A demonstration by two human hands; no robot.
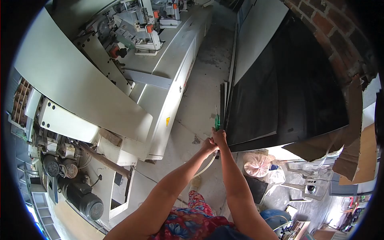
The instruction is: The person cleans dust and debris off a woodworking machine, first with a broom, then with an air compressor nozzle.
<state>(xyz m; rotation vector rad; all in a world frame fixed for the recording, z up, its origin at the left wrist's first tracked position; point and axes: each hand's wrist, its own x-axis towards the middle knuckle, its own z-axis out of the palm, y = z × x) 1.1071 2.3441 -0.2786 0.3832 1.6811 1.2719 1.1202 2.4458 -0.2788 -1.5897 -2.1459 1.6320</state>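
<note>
The right hand (219, 137) is wrapped around a slim green-handled tool (217, 121), tip up beside the dark boards (288, 80) leaning on the right (probably to reach their edges); the left hand (208, 146), closed, steadies its pale hose (205, 168).

Person w/ bare arms & flowery clothes.
L arm (171, 188) & R arm (236, 188) are bare all the way to the L hand (208, 146) & R hand (219, 138); hands bare too. Near the bottom edge: clothes (188, 222) w/ a bright flower print, red & pink w/ blue & white bits. Darker blue patch just right of it.
</note>
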